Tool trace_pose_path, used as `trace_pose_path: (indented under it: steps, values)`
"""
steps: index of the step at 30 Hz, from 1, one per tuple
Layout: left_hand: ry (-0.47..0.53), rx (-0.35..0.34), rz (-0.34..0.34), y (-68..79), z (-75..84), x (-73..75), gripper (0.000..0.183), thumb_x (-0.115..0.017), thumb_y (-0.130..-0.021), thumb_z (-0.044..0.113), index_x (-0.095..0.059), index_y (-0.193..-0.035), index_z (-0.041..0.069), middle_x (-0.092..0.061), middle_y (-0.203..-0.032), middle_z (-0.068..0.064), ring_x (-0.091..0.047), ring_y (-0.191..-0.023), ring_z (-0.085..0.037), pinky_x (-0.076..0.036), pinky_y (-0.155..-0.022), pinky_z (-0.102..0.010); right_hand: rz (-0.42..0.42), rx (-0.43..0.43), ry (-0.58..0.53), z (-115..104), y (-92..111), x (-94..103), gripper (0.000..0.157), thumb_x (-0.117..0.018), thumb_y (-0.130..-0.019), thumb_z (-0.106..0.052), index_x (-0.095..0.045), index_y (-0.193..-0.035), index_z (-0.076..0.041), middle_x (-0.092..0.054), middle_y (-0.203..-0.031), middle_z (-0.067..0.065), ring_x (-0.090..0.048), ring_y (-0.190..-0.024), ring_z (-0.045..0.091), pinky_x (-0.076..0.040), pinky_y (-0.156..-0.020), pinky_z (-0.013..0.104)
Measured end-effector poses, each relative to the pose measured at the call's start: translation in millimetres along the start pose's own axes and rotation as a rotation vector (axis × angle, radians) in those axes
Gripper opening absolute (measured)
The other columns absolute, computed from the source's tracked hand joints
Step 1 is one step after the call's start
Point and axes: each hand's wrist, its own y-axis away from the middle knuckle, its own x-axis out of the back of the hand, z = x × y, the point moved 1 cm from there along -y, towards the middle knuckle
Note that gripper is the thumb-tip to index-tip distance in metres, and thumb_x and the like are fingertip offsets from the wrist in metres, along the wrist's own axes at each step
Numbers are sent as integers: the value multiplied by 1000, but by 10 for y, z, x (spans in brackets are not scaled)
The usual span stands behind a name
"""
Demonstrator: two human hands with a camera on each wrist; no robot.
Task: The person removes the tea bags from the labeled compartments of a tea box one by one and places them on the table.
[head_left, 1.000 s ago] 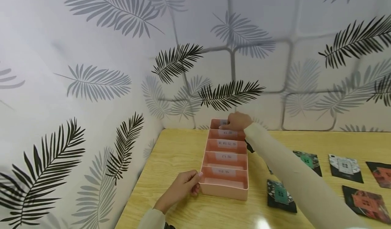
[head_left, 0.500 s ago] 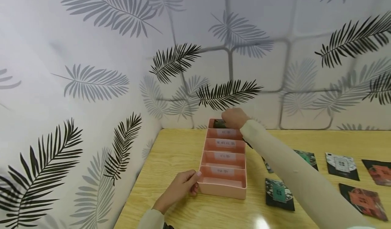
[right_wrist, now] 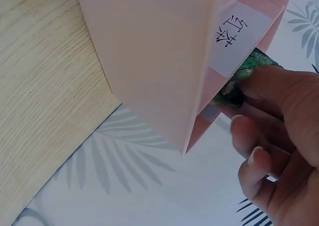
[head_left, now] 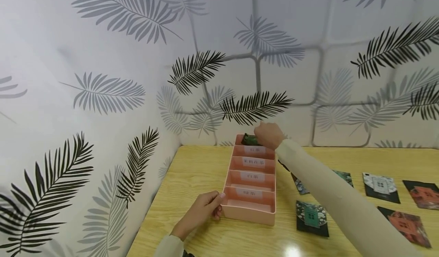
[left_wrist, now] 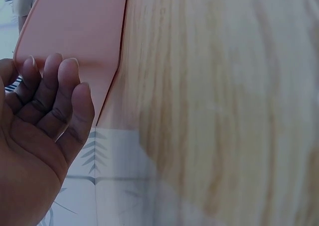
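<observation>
A long pink divided box (head_left: 248, 216) with labelled compartments lies on the wooden table in the head view. At its near left corner my left hand (head_left: 205, 208) grips the rim, thumb on the edge; the left wrist view shows the bent fingers (left_wrist: 67, 76) against the outer wall. My right hand (head_left: 269, 135) is over the farthest compartment, pinching a green and black tea packet (head_left: 250, 139). In the right wrist view that packet (right_wrist: 256, 61) sits partly inside the compartment, between thumb and finger, behind the divider with a white label (right_wrist: 239, 37).
Several flat tea packets lie on the table to the right: a green one (head_left: 312, 218), a white one (head_left: 380, 187), and two red ones, one nearer (head_left: 404, 225) and one farther (head_left: 422, 194). My right sleeve (head_left: 329, 192) partly covers others. A leaf-patterned wall (head_left: 192, 108) stands behind the box.
The packet has come into sight at the far compartment, in the right hand's pinch. That hand has shifted slightly. My left hand keeps its grip on the near corner.
</observation>
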Motion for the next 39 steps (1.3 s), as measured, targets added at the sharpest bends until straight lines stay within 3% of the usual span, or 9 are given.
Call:
trace_pose_path:
  steps: [4, 9, 12, 15, 18, 24, 27, 34, 39]
  values:
    - [-2, -4, 6, 11, -9, 7, 47, -50, -110, 40, -58, -84, 1, -63, -74, -7, -62, -64, -17, -62, -62, -40, 29, 17, -17, 29, 19, -54, 10, -66, -99, -4, -75, -94, -4, -73, -87, 13, -64, -61, 19, -56, -53, 34]
    - [2, -22, 3, 28, -10, 7, 45, -50, -110, 38, -58, -84, 2, -63, -74, -4, -62, -65, -14, -62, -62, -37, -5, -80, -288, 134, 45, -59, 14, -74, -96, -11, -79, -108, -5, -76, -98, 11, -71, -76, 23, -62, -70, 43]
    - [-8, -31, 3, 37, -1, -10, 45, -49, -111, 36, -57, -83, 3, -63, -73, -3, -62, -63, -13, -62, -60, -37, -37, -115, -393, 190, 76, -66, 12, -75, -95, -13, -78, -86, -6, -69, -74, 3, -58, -58, 13, -57, -60, 37]
    - [-29, -44, 8, 43, 12, -24, 45, -49, -111, 36, -57, -81, 4, -64, -71, -3, -63, -60, -14, -61, -59, -38, -43, -108, -425, 225, 106, -80, 35, -69, -95, -8, -58, -62, -12, -42, -54, -4, -32, -49, 9, -34, -49, 29]
    - [-43, -53, 2, 53, 30, -35, 45, -48, -111, 35, -60, -81, 4, -66, -71, -6, -66, -59, -20, -61, -58, -40, -8, -118, -444, 236, 122, -92, 38, -65, -97, -6, -55, -61, -13, -39, -54, -4, -29, -49, 9, -30, -50, 30]
    - [-36, -39, 12, 85, 53, -28, 44, -50, -111, 32, -62, -82, 1, -71, -74, -12, -70, -62, -28, -62, -59, -42, 152, -175, -460, 231, 121, -64, 14, -74, -98, -16, -79, -102, -3, -76, -93, 12, -70, -71, 22, -61, -71, 45]
    - [-21, -32, 24, 80, 63, -33, 42, -51, -111, 27, -63, -82, -1, -72, -74, -14, -71, -64, -31, -62, -60, -45, 211, -211, -506, 259, 161, -38, 19, -75, -97, -19, -78, -108, -3, -76, -102, 15, -73, -81, 26, -61, -74, 46]
    - [24, -27, 31, 76, 74, -46, 42, -51, -111, 27, -67, -83, 0, -72, -74, -14, -72, -62, -29, -62, -60, -46, 330, -251, -633, 342, 323, 64, 26, -71, -100, -23, -78, -114, -2, -76, -107, 17, -70, -68, 25, -59, -69, 48]
    - [10, -17, 68, 81, 81, -84, 42, -51, -111, 26, -67, -82, -1, -71, -71, -11, -71, -61, -27, -62, -59, -43, 346, -259, -700, 431, 435, 141, 28, -67, -103, -22, -76, -118, 0, -73, -116, 20, -72, -92, 35, -58, -83, 54]
